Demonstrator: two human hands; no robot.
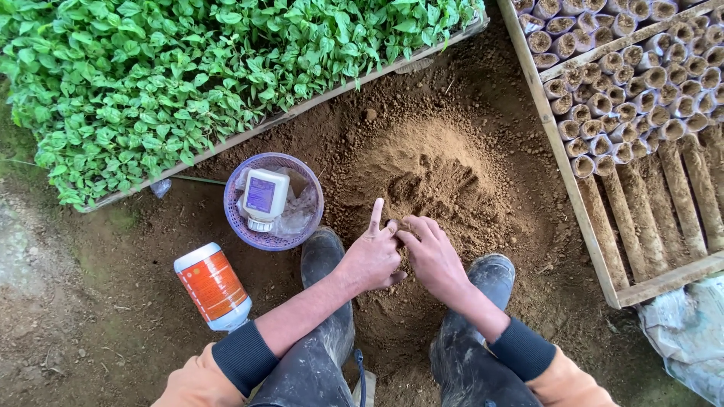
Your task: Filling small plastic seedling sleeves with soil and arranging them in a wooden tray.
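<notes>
My left hand [371,258] and my right hand [432,256] meet over the near edge of a mound of loose brown soil [437,169]. The left index finger sticks up while its other fingers curl inward. The right hand's bent fingers touch the left hand's fingertips. Whatever lies between the palms is hidden. Both forearms wear dark cuffs under orange sleeves. My muddy rubber boots [326,264] stand on either side of the hands.
A purple mesh basket [240,227] with a white bottle [264,196] sits left of the mound; an orange-labelled bottle [213,285] lies nearer. A tray of green seedlings [151,75] fills the top left. A wooden frame [577,200] with several soil-filled tubes [618,83] is right, above a plastic sack [690,332].
</notes>
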